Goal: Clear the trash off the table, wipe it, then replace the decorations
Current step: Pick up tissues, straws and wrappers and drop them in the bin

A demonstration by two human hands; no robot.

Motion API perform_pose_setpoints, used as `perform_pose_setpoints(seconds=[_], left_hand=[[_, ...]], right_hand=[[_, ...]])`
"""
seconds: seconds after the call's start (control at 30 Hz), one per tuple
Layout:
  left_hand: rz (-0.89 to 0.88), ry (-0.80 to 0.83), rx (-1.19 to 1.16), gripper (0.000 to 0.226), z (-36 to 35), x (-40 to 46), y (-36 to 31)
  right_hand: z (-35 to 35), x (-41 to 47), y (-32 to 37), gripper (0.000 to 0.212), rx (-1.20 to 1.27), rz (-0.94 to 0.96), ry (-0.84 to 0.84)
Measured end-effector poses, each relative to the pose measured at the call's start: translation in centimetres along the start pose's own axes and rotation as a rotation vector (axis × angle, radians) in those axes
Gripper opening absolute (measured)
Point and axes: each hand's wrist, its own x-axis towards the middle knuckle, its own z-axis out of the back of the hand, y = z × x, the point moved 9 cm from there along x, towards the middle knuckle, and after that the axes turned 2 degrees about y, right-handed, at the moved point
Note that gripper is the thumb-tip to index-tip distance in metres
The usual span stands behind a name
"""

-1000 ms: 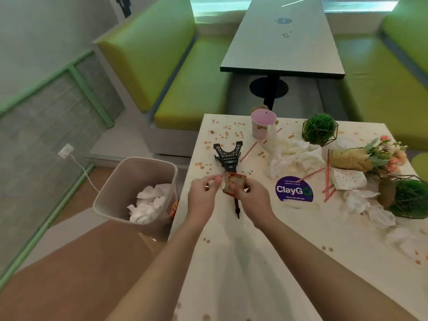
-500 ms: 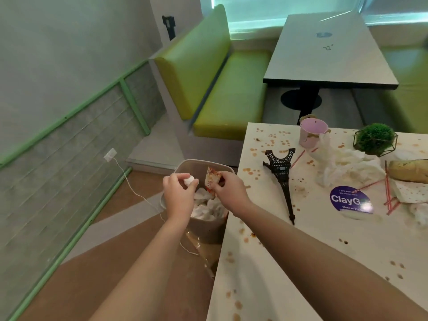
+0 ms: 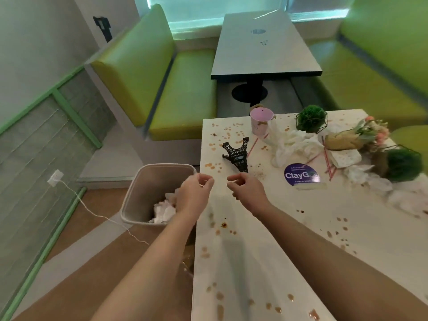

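Both hands empty, fingers loosely curled: left hand (image 3: 193, 193) sits over the worktop (image 3: 254, 262) edge beside the waste bin (image 3: 143, 191); right hand (image 3: 245, 189) is over the worktop. Bin stands on the floor touching or just beside the worktop's 9 o'clock edge, likely so trash drops straight in; white tissues already inside. Remaining trash lies at 1–3 o'clock: crumpled tissue pile (image 3: 291, 144), pink straws (image 3: 327, 163). Decorations pushed far: toppled Eiffel Tower model (image 3: 237, 154), pink bucket (image 3: 261, 121), caged green ball (image 3: 311, 119), bouquet (image 3: 356, 136). Purple ClayGo sticker (image 3: 301, 174) at centre. Brown spills unwiped.
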Motion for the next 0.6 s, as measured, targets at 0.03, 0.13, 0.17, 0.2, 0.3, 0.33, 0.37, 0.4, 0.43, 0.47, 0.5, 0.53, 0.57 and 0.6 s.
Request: perform_pose_setpoints(seconds=[0.03, 0.13, 0.17, 0.2, 0.3, 0.33, 0.37, 0.4, 0.43, 0.47, 0.5, 0.53, 0.57, 0.6], left_hand=[[-0.016, 0.039, -0.007, 0.016, -1.1, 0.0, -1.1], [-0.083, 0.174, -0.043, 0.014, -5.9, -0.7, -5.2], [-0.100, 0.209, -0.045, 0.014, -7.4, -1.1, -6.3], [-0.114, 0.249, -0.043, 0.014, -9.1, -1.6, -7.3], [-0.154, 0.363, -0.029, 0.016, -13.9, -3.4, -10.1], [-0.168, 0.397, -0.019, 0.017, -15.5, -4.1, -11.1], [-0.181, 0.426, -0.010, 0.018, -16.8, -4.7, -12.0], [-0.195, 0.454, -0.006, 0.018, -18.3, -5.5, -12.9], [-0.203, 0.480, -0.002, 0.018, -19.6, -6.2, -13.8], [-0.210, 0.511, -0.001, 0.017, -21.3, -7.1, -14.9], [-0.218, 0.539, 0.002, 0.017, -22.7, -7.8, -15.8], [-0.231, 0.568, 0.005, 0.017, -24.0, -8.6, -16.6], [-0.244, 0.594, 0.010, 0.017, -25.3, -9.3, -17.5], [-0.261, 0.618, 0.016, 0.017, -26.7, -10.0, -18.4]], right_hand=[[1.1, -0.1, -0.5, 0.008, 0.011, -0.016, -0.024], [6.4, -1.2, -3.2, 0.006, 0.034, -0.074, -0.136], [8.1, -1.6, -4.0, 0.006, 0.028, -0.083, -0.177], [10.0, -2.2, -5.0, 0.007, 0.022, -0.100, -0.212], [15.2, -4.2, -8.3, 0.011, 0.028, -0.155, -0.306], [17.0, -5.0, -9.3, 0.012, 0.028, -0.175, -0.336], [18.5, -5.7, -10.4, 0.013, 0.021, -0.197, -0.362], [20.1, -6.4, -11.5, 0.013, 0.012, -0.228, -0.386], [21.5, -7.1, -12.5, 0.014, 0.010, -0.253, -0.405], [23.2, -8.1, -13.6, 0.014, 0.010, -0.278, -0.425], [24.6, -8.8, -14.4, 0.014, 0.006, -0.290, -0.441], [25.9, -9.5, -15.1, 0.014, -0.007, -0.299, -0.456], [27.2, -10.2, -15.7, 0.014, -0.027, -0.302, -0.474], [28.6, -11.0, -16.5, 0.014, -0.046, -0.308, -0.496]])
